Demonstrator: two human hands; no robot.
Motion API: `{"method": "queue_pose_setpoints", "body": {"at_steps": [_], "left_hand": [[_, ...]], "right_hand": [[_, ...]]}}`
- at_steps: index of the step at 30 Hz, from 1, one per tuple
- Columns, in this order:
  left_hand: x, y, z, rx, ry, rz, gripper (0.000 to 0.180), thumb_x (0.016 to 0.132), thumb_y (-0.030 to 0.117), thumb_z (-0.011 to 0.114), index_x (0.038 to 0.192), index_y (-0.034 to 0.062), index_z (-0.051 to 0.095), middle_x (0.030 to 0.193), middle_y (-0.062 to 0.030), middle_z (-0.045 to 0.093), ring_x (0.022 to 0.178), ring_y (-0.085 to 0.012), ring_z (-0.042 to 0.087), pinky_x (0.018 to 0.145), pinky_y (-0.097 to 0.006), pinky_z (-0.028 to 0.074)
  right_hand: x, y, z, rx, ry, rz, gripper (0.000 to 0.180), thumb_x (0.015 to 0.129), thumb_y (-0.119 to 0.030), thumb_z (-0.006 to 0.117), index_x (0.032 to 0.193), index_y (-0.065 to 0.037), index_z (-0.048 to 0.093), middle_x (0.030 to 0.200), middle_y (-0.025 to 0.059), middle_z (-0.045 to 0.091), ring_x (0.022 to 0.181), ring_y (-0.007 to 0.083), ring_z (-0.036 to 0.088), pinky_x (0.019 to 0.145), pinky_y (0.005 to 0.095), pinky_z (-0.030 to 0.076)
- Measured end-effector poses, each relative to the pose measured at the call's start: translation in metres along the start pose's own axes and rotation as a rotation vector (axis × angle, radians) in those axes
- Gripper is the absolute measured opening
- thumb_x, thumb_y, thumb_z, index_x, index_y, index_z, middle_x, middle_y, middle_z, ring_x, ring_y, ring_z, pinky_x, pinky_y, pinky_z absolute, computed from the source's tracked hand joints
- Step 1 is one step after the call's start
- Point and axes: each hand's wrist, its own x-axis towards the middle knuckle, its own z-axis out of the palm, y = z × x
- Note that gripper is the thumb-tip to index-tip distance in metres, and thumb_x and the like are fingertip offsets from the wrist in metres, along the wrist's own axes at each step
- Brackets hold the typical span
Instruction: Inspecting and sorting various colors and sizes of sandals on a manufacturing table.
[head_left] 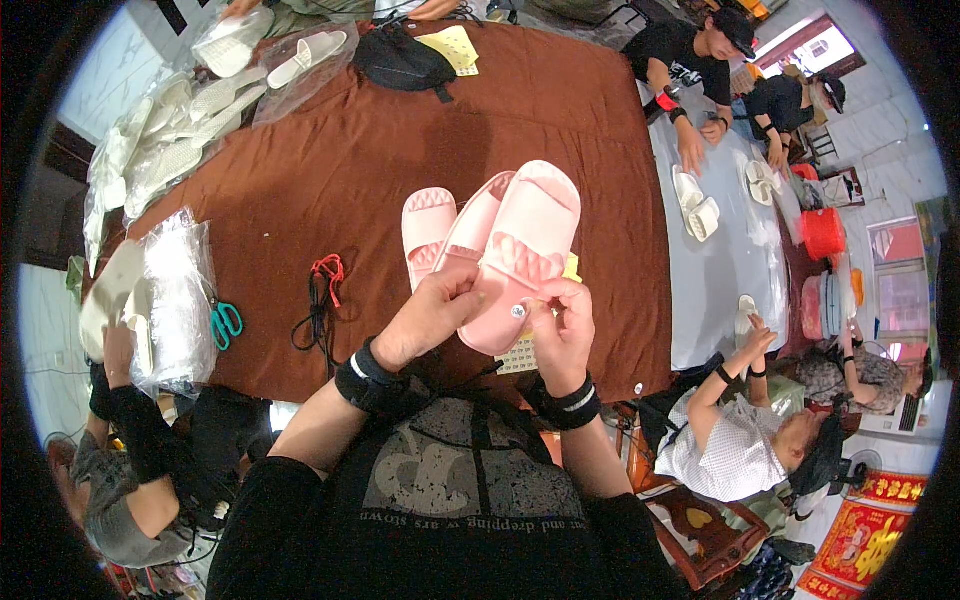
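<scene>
slippers: three pink, two held [520,250] over the desk [380,150], third [427,228] lying just behind
left hand [432,315]: fingers pinching the heels together
right hand [562,325]: fingers pinching the front slipper's heel beside a small round sticker [518,311]
progress: pair matched, sticker on; not bagged
other: scissors [226,322] one, cords [322,300] left

Pale pink slippers [520,250] over a rust-brown tabletop [400,150]; black wristbands [375,380] with white stripes; teal-handled scissors [226,322]; red-and-black cords [322,295]; white slippers [160,140] in clear bags.
</scene>
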Motion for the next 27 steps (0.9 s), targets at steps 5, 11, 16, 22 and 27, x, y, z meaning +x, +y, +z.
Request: {"method": "queue_pose_setpoints", "body": {"at_steps": [5, 11, 16, 22, 27], "left_hand": [[0.000, -0.008, 0.002, -0.174, 0.027, 0.015, 0.021, 0.088, 0.008, 0.051, 0.105, -0.0033, 0.057, 0.087, 0.0005, 0.058, 0.077, -0.0056, 0.051, 0.067, -0.021, 0.043], [0.002, -0.015, 0.004, -0.251, -0.008, -0.059, 0.027, 0.084, 0.005, 0.050, 0.109, -0.0066, 0.055, 0.095, -0.0043, 0.061, 0.085, -0.0089, 0.056, 0.076, -0.023, 0.046], [0.010, -0.029, 0.001, -0.233, 0.033, -0.056, 0.027, 0.083, 0.006, 0.051, 0.107, -0.0069, 0.056, 0.092, -0.0043, 0.061, 0.082, -0.0089, 0.056, 0.072, -0.023, 0.046], [0.013, -0.026, -0.003, -0.377, 0.098, -0.139, 0.024, 0.081, 0.006, 0.051, 0.100, -0.0069, 0.057, 0.083, -0.0031, 0.060, 0.070, -0.0088, 0.054, 0.061, -0.021, 0.044], [0.014, -0.039, -0.018, -0.408, 0.157, -0.184, 0.019, 0.079, 0.002, 0.050, 0.094, -0.0076, 0.058, 0.079, -0.0048, 0.059, 0.067, -0.0099, 0.056, 0.057, -0.023, 0.047]], "right_hand": [[0.003, 0.006, 0.000, 0.000, 0.053, -0.038, 0.018, 0.081, 0.009, 0.051, 0.096, -0.002, 0.048, 0.088, 0.0016, 0.047, 0.077, 0.0072, 0.046, 0.068, 0.0193, 0.042], [0.003, -0.005, 0.015, 0.012, 0.051, -0.003, 0.019, 0.082, 0.011, 0.049, 0.096, -0.001, 0.048, 0.089, 0.0015, 0.046, 0.077, 0.0069, 0.046, 0.072, 0.0202, 0.041], [0.003, -0.004, 0.015, 0.103, 0.062, 0.033, 0.018, 0.083, 0.009, 0.049, 0.097, -0.002, 0.048, 0.090, 0.0019, 0.048, 0.078, 0.0072, 0.046, 0.073, 0.0204, 0.041], [0.007, 0.028, -0.037, -0.111, 0.249, -0.066, 0.015, 0.081, 0.008, 0.053, 0.090, -0.003, 0.050, 0.085, -0.0006, 0.050, 0.078, 0.0059, 0.047, 0.072, 0.0198, 0.040], [-0.016, 0.075, -0.090, -0.241, 0.376, 0.091, 0.014, 0.080, 0.005, 0.056, 0.090, -0.003, 0.052, 0.080, 0.0004, 0.052, 0.075, 0.0090, 0.048, 0.070, 0.0230, 0.042]]}}
